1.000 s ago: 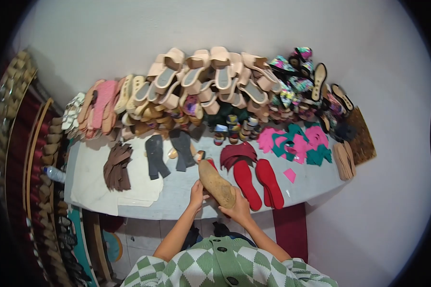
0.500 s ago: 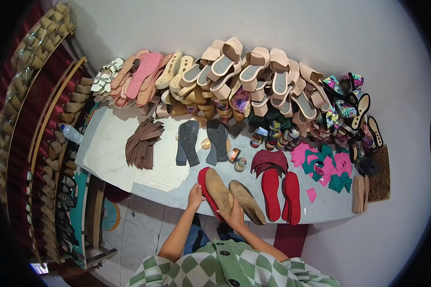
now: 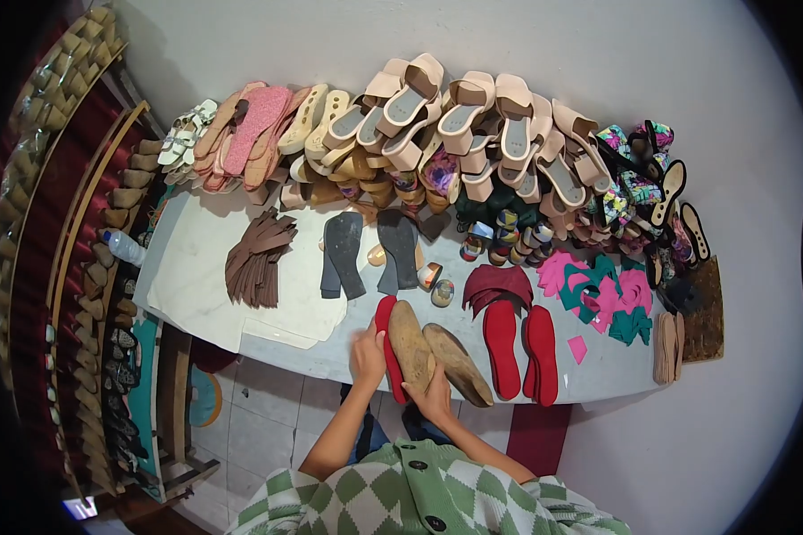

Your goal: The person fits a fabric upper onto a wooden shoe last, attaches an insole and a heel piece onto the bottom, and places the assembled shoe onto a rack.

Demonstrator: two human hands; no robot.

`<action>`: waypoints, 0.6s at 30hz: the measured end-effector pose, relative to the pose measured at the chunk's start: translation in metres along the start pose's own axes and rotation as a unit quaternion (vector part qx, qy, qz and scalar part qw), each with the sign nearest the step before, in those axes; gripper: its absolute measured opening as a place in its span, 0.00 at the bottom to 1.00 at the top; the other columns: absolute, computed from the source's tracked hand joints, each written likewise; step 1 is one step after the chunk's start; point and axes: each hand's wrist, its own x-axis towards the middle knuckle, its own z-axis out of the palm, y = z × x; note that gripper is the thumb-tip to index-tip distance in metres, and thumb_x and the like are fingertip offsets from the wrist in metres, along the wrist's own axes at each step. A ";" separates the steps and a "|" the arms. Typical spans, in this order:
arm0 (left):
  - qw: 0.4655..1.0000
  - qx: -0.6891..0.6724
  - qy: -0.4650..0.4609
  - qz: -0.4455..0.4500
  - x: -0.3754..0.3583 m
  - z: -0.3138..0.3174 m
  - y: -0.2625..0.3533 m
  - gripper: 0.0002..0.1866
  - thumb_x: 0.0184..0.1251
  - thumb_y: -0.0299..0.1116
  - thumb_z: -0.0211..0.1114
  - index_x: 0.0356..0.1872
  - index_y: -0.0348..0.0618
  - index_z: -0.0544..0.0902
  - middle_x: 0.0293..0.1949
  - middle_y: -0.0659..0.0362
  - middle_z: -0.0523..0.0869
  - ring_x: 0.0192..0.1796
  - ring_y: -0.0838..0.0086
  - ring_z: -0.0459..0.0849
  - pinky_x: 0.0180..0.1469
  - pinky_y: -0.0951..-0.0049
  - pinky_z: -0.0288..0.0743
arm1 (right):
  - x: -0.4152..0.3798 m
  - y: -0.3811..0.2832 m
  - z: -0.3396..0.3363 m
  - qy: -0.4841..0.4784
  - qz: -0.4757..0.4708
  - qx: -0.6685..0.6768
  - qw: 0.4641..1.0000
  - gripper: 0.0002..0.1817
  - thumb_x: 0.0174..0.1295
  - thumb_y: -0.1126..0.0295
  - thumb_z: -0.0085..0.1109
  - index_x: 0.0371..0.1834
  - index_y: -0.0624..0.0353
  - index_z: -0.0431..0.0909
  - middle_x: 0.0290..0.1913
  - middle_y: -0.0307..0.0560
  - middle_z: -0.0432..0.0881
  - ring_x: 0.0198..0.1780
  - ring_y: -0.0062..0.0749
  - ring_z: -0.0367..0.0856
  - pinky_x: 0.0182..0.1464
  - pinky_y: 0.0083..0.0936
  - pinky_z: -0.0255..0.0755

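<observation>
My left hand [image 3: 367, 358] is closed at the left edge of a red insole [image 3: 391, 357], held over the table's front edge. Beside the insole, its sole-shaped outline partly covered, is a worn wooden shoe last [image 3: 412, 343]. My right hand [image 3: 433, 396] wraps round the lower end of this last, the thumb on its near side. A second shoe last [image 3: 456, 366] lies tilted just to the right, on the table. Further right are more red insoles [image 3: 502, 352] in two groups, with a stack of dark red straps [image 3: 498, 287] behind them.
Brown strips [image 3: 260, 259] lie on white sheets [image 3: 196, 285] at the left. Dark grey soles [image 3: 342, 254] rest mid-table. Beige heeled sandals [image 3: 464, 111] pile along the wall. Pink and teal pieces [image 3: 611, 299] lie at the right. Shelves of lasts [image 3: 89, 312] stand left.
The red insole has shifted from under the shoe last and shows more beside its left edge. My left hand has moved up along the insole. The view has shifted slightly.
</observation>
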 end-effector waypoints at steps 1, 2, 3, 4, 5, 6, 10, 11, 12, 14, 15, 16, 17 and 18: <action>0.996 0.071 0.029 0.038 0.001 -0.002 0.001 0.15 0.60 0.33 0.62 0.48 0.42 0.80 0.44 0.50 0.81 0.44 0.57 0.77 0.46 0.60 0.70 | 0.001 0.000 -0.001 0.000 0.001 0.000 1.000 0.43 0.45 0.61 0.72 0.59 0.66 0.55 0.49 0.70 0.73 0.50 0.62 0.74 0.49 0.43 0.70; 0.997 0.070 -0.016 0.012 0.005 -0.007 0.000 0.16 0.58 0.34 0.63 0.48 0.43 0.81 0.45 0.51 0.80 0.46 0.57 0.75 0.48 0.60 0.69 | 0.002 -0.001 -0.002 -0.008 -0.007 -0.009 1.000 0.43 0.45 0.62 0.72 0.60 0.65 0.55 0.49 0.69 0.73 0.51 0.61 0.74 0.50 0.43 0.69; 0.996 0.069 -0.059 -0.013 0.011 -0.013 -0.006 0.17 0.56 0.35 0.65 0.48 0.45 0.81 0.45 0.52 0.78 0.47 0.58 0.74 0.49 0.61 0.69 | 0.002 -0.004 -0.005 -0.015 -0.015 -0.017 1.000 0.43 0.45 0.62 0.71 0.60 0.65 0.55 0.50 0.68 0.72 0.52 0.61 0.73 0.51 0.43 0.69; 0.992 0.067 -0.103 -0.039 0.014 -0.020 -0.013 0.18 0.54 0.35 0.66 0.48 0.46 0.81 0.45 0.53 0.77 0.49 0.58 0.72 0.50 0.61 0.68 | 0.002 -0.006 -0.006 -0.024 -0.023 -0.026 0.999 0.42 0.45 0.62 0.71 0.60 0.64 0.55 0.50 0.68 0.72 0.53 0.61 0.72 0.52 0.43 0.68; 0.993 0.085 -0.083 -0.011 0.012 -0.011 -0.030 0.20 0.52 0.36 0.68 0.50 0.51 0.82 0.41 0.57 0.75 0.45 0.62 0.73 0.48 0.62 0.69 | 0.001 -0.008 -0.007 -0.035 -0.015 -0.025 0.999 0.42 0.45 0.62 0.71 0.60 0.64 0.55 0.51 0.68 0.71 0.53 0.61 0.72 0.52 0.43 0.68; 0.994 0.070 -0.087 -0.008 0.011 -0.010 -0.036 0.21 0.51 0.36 0.69 0.50 0.50 0.81 0.41 0.57 0.75 0.45 0.62 0.73 0.48 0.63 0.69 | 0.001 -0.011 -0.006 -0.043 -0.006 -0.024 0.999 0.42 0.46 0.62 0.71 0.60 0.63 0.55 0.51 0.67 0.71 0.53 0.61 0.71 0.53 0.43 0.67; 0.995 -0.001 -0.097 -0.001 0.004 0.000 -0.049 0.25 0.50 0.33 0.70 0.54 0.48 0.79 0.42 0.56 0.75 0.45 0.61 0.72 0.48 0.65 0.69 | 0.001 -0.008 -0.002 -0.038 -0.029 -0.017 0.999 0.41 0.47 0.63 0.70 0.61 0.63 0.55 0.53 0.68 0.69 0.54 0.61 0.71 0.53 0.42 0.67; 0.995 -0.018 -0.095 -0.005 0.002 0.000 -0.051 0.26 0.50 0.33 0.70 0.55 0.48 0.78 0.42 0.55 0.75 0.45 0.60 0.72 0.49 0.66 0.69 | -0.001 -0.008 -0.001 -0.043 -0.029 -0.012 0.999 0.42 0.47 0.64 0.70 0.62 0.62 0.54 0.52 0.68 0.68 0.54 0.61 0.70 0.54 0.42 0.66; 0.995 -0.025 -0.097 0.002 0.000 0.001 -0.055 0.28 0.50 0.33 0.70 0.56 0.48 0.77 0.42 0.55 0.74 0.45 0.60 0.72 0.49 0.65 0.68 | -0.001 -0.011 -0.002 -0.047 -0.029 -0.008 0.998 0.43 0.47 0.65 0.70 0.63 0.61 0.53 0.52 0.68 0.68 0.53 0.62 0.69 0.55 0.42 0.65; 0.994 -0.038 -0.100 0.018 -0.001 0.003 -0.061 0.31 0.49 0.33 0.70 0.60 0.48 0.74 0.44 0.53 0.74 0.46 0.59 0.71 0.51 0.64 0.67 | -0.001 -0.016 -0.003 -0.052 -0.031 -0.007 0.998 0.44 0.47 0.67 0.69 0.65 0.60 0.52 0.51 0.68 0.67 0.52 0.62 0.69 0.55 0.42 0.65; 0.994 -0.038 -0.104 0.023 -0.002 0.002 -0.061 0.32 0.49 0.33 0.70 0.60 0.47 0.73 0.45 0.53 0.74 0.46 0.58 0.71 0.51 0.64 0.67 | -0.001 -0.018 -0.003 -0.053 -0.033 -0.010 0.998 0.44 0.47 0.67 0.69 0.66 0.59 0.52 0.50 0.67 0.67 0.51 0.61 0.69 0.54 0.42 0.65; 0.993 -0.037 -0.107 0.028 -0.002 0.001 -0.061 0.33 0.49 0.33 0.70 0.61 0.47 0.72 0.46 0.53 0.74 0.47 0.58 0.71 0.51 0.65 0.67 | -0.002 -0.020 -0.002 -0.053 -0.035 -0.013 0.998 0.45 0.47 0.68 0.69 0.66 0.59 0.51 0.49 0.67 0.68 0.50 0.61 0.69 0.53 0.42 0.65; 0.993 -0.035 -0.110 0.034 -0.002 -0.001 -0.062 0.34 0.49 0.33 0.70 0.62 0.46 0.71 0.47 0.52 0.74 0.48 0.58 0.70 0.52 0.65 0.66 | -0.001 -0.021 -0.002 -0.059 -0.043 -0.017 0.997 0.45 0.47 0.68 0.69 0.67 0.58 0.51 0.48 0.67 0.68 0.49 0.60 0.70 0.52 0.42 0.66; 0.992 -0.040 -0.111 0.041 -0.002 -0.003 -0.062 0.35 0.49 0.33 0.70 0.63 0.46 0.70 0.47 0.52 0.74 0.48 0.58 0.70 0.52 0.65 0.66 | -0.001 -0.021 -0.002 -0.064 -0.051 -0.022 0.996 0.46 0.47 0.68 0.69 0.68 0.57 0.50 0.47 0.67 0.68 0.48 0.60 0.70 0.52 0.42 0.66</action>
